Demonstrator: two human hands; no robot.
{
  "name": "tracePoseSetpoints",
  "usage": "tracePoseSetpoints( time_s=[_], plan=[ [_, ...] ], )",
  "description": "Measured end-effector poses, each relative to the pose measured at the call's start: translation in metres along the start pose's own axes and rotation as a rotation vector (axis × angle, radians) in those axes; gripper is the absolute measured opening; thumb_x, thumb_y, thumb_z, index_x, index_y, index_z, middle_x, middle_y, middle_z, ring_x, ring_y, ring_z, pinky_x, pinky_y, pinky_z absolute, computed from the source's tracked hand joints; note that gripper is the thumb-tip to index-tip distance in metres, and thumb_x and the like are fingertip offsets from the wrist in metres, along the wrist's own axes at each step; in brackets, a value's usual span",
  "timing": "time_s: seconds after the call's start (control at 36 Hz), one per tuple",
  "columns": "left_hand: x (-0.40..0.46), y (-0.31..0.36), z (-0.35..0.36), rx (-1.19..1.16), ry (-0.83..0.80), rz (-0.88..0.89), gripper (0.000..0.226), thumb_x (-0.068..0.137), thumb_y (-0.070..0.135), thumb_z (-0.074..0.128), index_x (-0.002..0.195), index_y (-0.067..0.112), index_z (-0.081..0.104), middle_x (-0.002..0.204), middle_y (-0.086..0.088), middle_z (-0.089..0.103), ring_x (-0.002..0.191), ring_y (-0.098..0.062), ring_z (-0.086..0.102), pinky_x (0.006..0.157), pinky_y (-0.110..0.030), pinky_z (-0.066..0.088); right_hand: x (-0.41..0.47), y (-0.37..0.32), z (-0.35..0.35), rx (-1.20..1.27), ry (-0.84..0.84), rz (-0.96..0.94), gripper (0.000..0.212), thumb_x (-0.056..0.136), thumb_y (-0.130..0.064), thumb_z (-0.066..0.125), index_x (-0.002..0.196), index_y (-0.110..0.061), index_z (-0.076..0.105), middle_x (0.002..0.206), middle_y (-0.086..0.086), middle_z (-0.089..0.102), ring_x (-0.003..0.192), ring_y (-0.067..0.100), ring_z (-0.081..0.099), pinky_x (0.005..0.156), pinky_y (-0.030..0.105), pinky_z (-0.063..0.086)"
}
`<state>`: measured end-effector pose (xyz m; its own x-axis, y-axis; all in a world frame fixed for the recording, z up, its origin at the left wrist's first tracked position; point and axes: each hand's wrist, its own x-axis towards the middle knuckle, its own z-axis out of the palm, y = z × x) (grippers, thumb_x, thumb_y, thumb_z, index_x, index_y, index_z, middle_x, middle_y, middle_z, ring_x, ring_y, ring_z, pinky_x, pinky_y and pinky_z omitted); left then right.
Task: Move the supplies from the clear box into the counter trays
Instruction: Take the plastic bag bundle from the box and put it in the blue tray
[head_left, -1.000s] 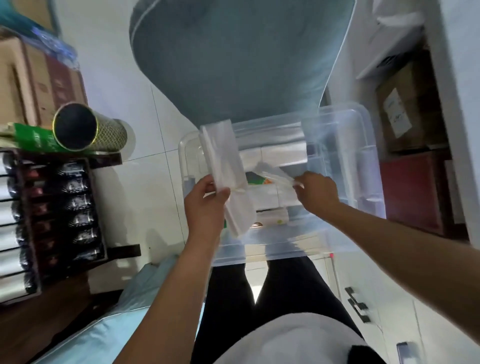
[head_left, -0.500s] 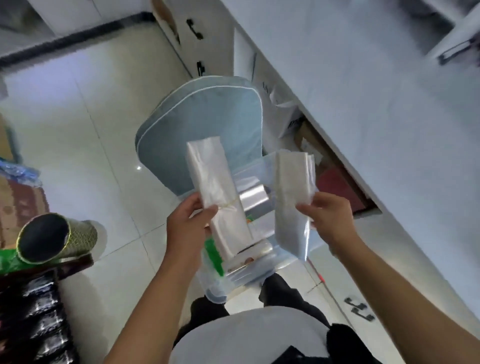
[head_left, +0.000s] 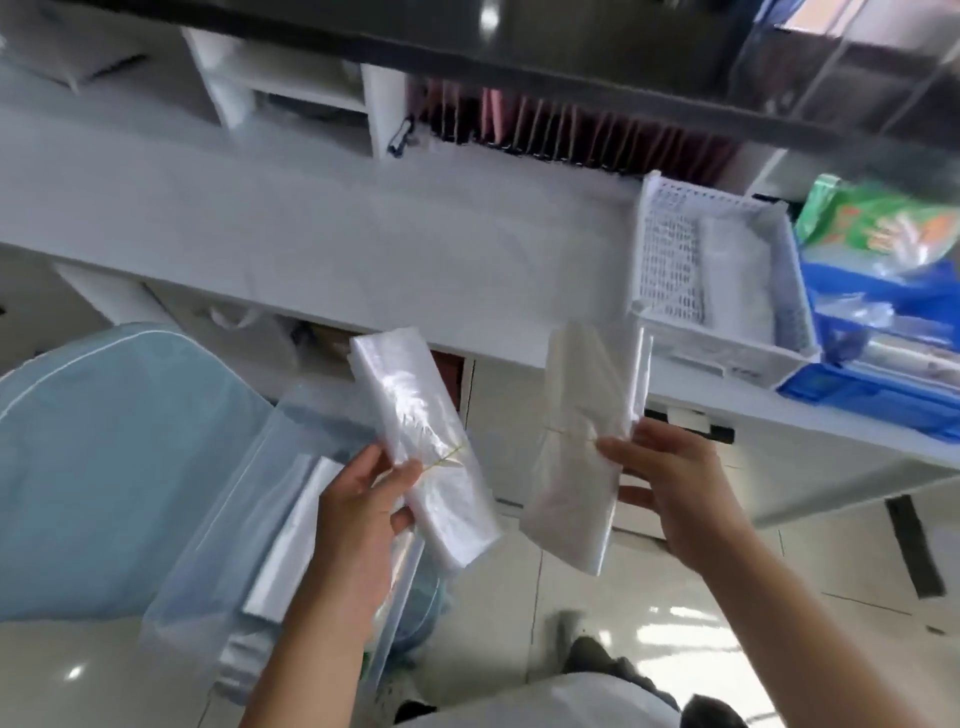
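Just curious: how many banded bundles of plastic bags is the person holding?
2: one bundle in the left hand, one bundle in the right hand. More may lie in the clear box.

We see a wide bare stretch of the white counter (head_left: 311, 244) left of the white mesh tray (head_left: 670, 249), so a hand can pass there freely. Above it the dark shelf (head_left: 519, 57) limits the height. The blue tray (head_left: 883, 364) on the right is full, and the blue chair (head_left: 104, 467) blocks the lower left.
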<state>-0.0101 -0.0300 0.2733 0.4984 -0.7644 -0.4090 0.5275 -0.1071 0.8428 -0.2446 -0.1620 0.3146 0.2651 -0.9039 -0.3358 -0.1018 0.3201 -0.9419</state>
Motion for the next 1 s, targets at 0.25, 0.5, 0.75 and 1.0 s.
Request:
tracePoseSetpoints(
  time_s=[0.25,0.5,0.75,1.0],
  plan=[
    [-0.012,-0.037,0.147,0.088,-0.109,-0.020,0.028,0.078,0.007,0.069,0.104,0.016,0.076,0.109,-0.010,0.075,0.100,-0.026,0.070,0.067,-0.030,0.058,-0.005,0.009,-0.147,0.199,0.126,-0.024,0.007,0.078,-0.003,0.077,0.085,-0.005,0.077,0.085,0.016,0.074,0.078,0.030,0.074,0.061,0.035,0.058],
    [-0.021,-0.087,0.301,0.147,-0.209,-0.065,0.031,0.068,0.014,0.072,0.099,0.015,0.077,0.105,-0.011,0.075,0.089,-0.021,0.071,0.063,-0.031,0.058,-0.008,0.004,-0.321,0.280,0.303,-0.072,0.010,0.075,0.003,0.074,0.077,-0.007,0.077,0.072,0.009,0.069,0.069,0.022,0.071,0.054,0.032,0.057],
    [-0.019,-0.089,0.391,0.219,-0.341,-0.031,0.041,0.072,0.011,0.070,0.113,0.014,0.073,0.117,-0.010,0.073,0.097,-0.021,0.072,0.069,-0.031,0.060,-0.019,-0.014,-0.408,0.260,0.441,-0.168,0.013,0.076,-0.002,0.076,0.087,-0.009,0.078,0.080,0.014,0.072,0.075,0.025,0.069,0.066,0.042,0.059],
    [0.018,-0.084,0.469,0.262,-0.416,0.024,0.034,0.076,0.007,0.068,0.107,0.018,0.076,0.110,-0.004,0.075,0.094,-0.018,0.072,0.064,-0.031,0.059,0.007,-0.045,-0.449,0.233,0.544,-0.252,0.023,0.067,-0.016,0.080,0.090,-0.014,0.080,0.084,0.014,0.076,0.074,0.023,0.072,0.069,0.045,0.061]
  ],
)
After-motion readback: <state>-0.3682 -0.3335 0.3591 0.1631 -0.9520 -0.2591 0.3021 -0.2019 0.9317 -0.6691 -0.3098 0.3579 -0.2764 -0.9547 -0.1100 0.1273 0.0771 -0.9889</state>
